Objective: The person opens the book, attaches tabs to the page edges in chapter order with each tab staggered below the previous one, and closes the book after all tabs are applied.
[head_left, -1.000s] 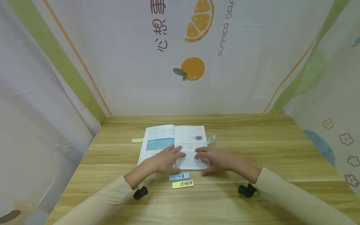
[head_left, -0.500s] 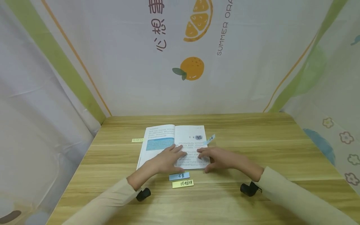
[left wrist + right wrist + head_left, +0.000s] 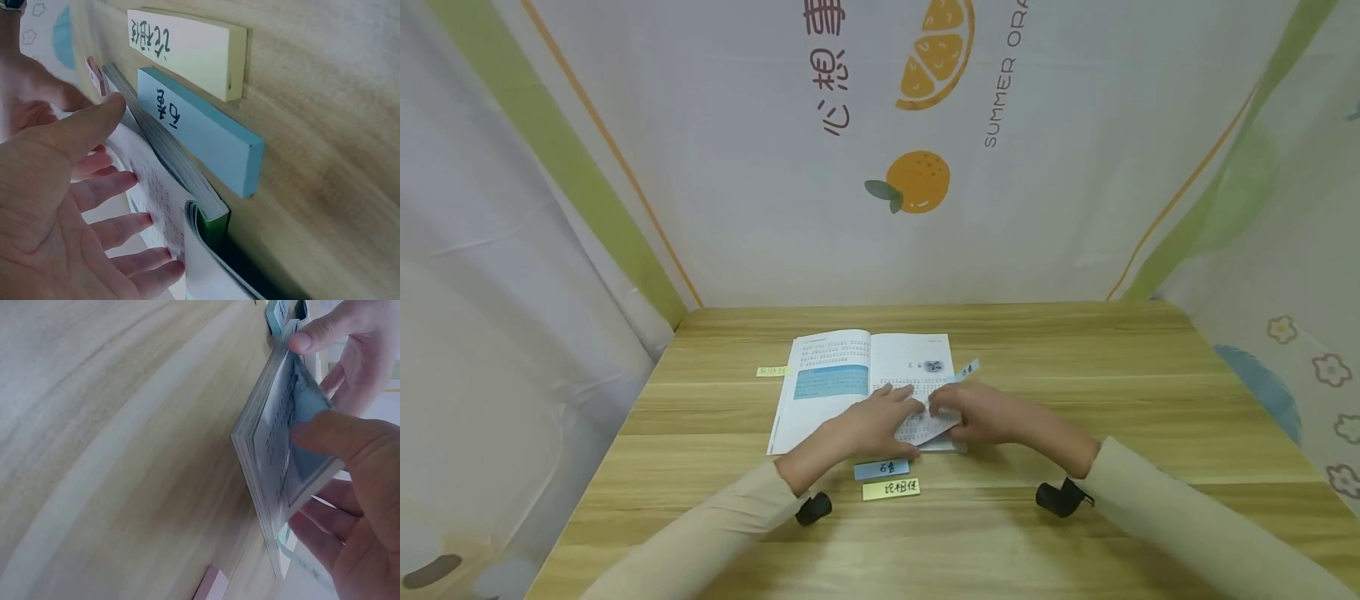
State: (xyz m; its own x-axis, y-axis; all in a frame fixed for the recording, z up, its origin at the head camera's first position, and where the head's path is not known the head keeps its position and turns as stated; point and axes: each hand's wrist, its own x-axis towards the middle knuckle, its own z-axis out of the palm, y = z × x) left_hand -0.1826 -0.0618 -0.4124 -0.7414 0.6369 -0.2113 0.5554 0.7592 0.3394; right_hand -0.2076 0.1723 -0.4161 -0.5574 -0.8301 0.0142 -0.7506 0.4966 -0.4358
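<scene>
An open book (image 3: 820,421) lies on the wooden table. Its right-hand page (image 3: 921,428) is lifted at the near corner, and my right hand (image 3: 988,412) pinches it between thumb and fingers. The right wrist view shows the thumb over the underside of that page (image 3: 309,412), which carries a blue picture. My left hand (image 3: 874,425) lies across the middle of the book with fingers spread, fingertips on the text. Its thumb (image 3: 109,115) reaches the near edge. A blue paper tab (image 3: 967,370) sticks out on the right and a yellow tab (image 3: 771,372) on the left, both handwritten.
Just in front of the book lie a blue sticky-note pad (image 3: 882,470) and a yellow sticky-note pad (image 3: 891,489), both with handwriting. A small pink block (image 3: 211,585) shows in the right wrist view. A printed curtain (image 3: 760,225) hangs behind the table (image 3: 1045,342).
My right hand has taken hold of the right page's near corner and raised it, where the page lay flat before. My left hand has slid a little to the right.
</scene>
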